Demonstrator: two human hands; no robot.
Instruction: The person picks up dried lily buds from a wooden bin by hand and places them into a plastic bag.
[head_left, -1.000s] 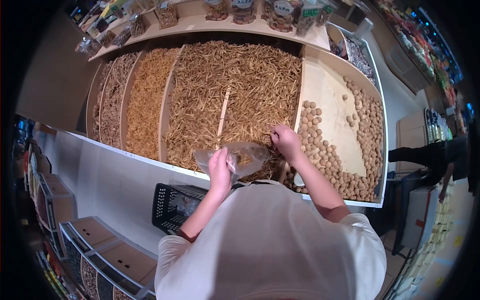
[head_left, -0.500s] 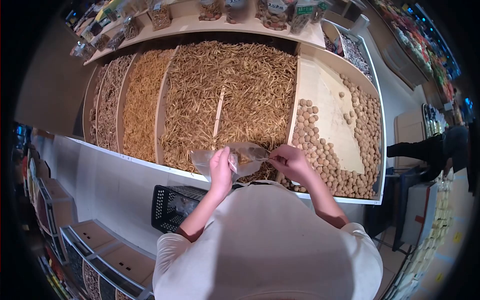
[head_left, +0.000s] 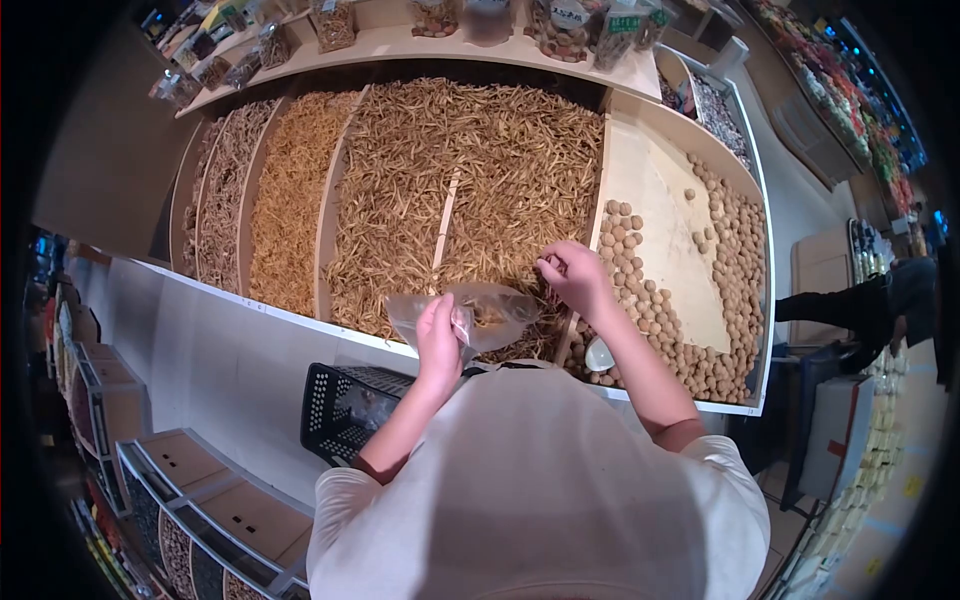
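My left hand point(head_left: 438, 340) is closed on a clear plastic bag point(head_left: 508, 312), which hangs with its mouth spread above the front of a wide bin. A few dried strips show inside the bag. Thin golden-brown dried strips point(head_left: 400, 170), resembling dried daylily buds, fill that bin. My right hand point(head_left: 577, 280) is over the strips at the bin's right side, apart from the bag. Its fingers are curled together, and whatever may be between them is too small to make out. A white scoop point(head_left: 599, 355) lies near my right forearm among round brown dried fruits point(head_left: 655, 322).
Wooden dividers point(head_left: 327, 215) separate the bins; orange-yellow shreds point(head_left: 295, 190) lie to the left. Packaged bags point(head_left: 565, 30) stand on the shelf behind. A black shopping basket point(head_left: 330, 405) is below the front edge, left of me. Another person's dark-clothed leg point(head_left: 835, 308) is at the right.
My right hand has moved away from the bag's opening, up and slightly right over the strips. The white scoop is now more visible. My left hand still holds the bag.
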